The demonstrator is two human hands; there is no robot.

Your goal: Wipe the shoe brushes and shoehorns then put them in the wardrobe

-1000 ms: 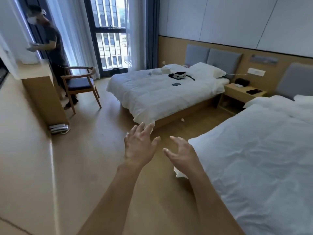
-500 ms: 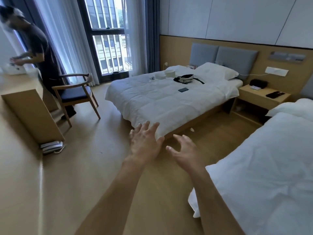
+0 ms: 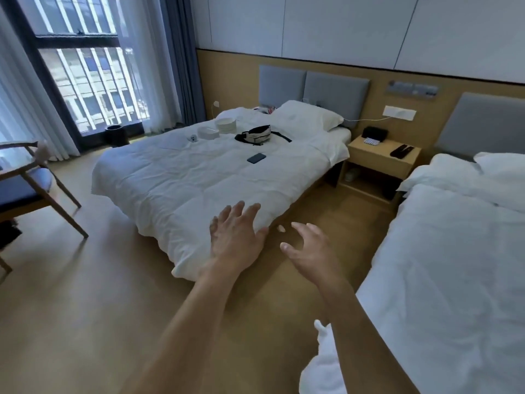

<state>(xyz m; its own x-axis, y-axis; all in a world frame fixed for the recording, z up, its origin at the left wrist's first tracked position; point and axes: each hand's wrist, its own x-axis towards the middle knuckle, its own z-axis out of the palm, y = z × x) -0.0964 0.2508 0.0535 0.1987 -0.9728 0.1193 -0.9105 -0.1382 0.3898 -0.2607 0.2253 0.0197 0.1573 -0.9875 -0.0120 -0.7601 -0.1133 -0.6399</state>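
- Head view: a person's left hand and right hand reach out over the wooden floor between two beds, fingers spread and loose, holding nothing.
- No shoe brush, shoehorn or wardrobe shows here; by the look of it, the wiping has not begun.
- Compared with half a second ago, the view has swung right: the far bed sits nearer centre, and the person by the chair is gone from sight.

No text, label, brand, number or sign can be read. The wall panel above the nightstand and the small items lying on that nightstand are too blurred for any lettering to be made out.
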